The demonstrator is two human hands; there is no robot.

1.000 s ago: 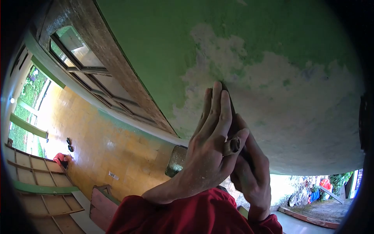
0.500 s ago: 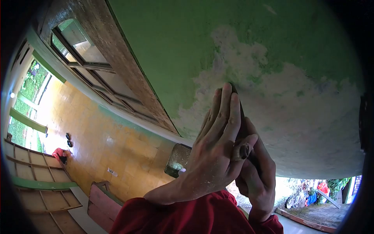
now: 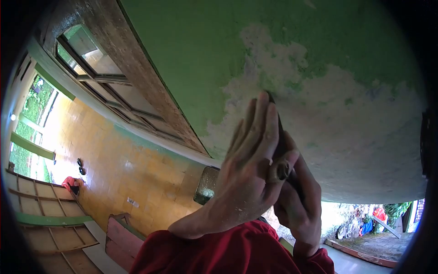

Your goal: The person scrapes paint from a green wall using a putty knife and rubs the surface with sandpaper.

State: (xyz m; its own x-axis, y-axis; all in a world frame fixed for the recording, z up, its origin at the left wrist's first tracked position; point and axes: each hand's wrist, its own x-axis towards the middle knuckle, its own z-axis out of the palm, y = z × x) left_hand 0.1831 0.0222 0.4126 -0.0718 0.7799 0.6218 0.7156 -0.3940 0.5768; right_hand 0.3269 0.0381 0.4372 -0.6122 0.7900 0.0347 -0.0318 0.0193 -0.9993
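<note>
My left hand point(image 3: 246, 169) presses its long, straight fingers side by side on a thin, dark flat tool point(image 3: 282, 125) that lies along the wall. Only the tool's edge shows past the fingertips; most of it is hidden. On the other side my right hand point(image 3: 299, 205) has its fingers bent around the lower part of the tool. A brown rounded piece with a dark centre point(image 3: 283, 171) shows by my left thumb; I cannot tell whether it belongs to the tool. The fingertips are over a whitish patch point(image 3: 319, 118) on the green wall point(image 3: 191, 59). Pale specks dot my left wrist.
A worn wooden frame with glass panes point(image 3: 107, 84) borders the wall at left. Below lies a yellow tiled floor point(image 3: 150, 169) with a dark tray point(image 3: 206, 185), dark footwear point(image 3: 81, 166) and a pink wooden piece point(image 3: 123, 244). Outdoor ground point(image 3: 365, 249) shows at lower right.
The view has shifted slightly, so the wall sits a little further up and left. Both hands keep their hold, barely moving over the patch. A white item by the tray is now hidden.
</note>
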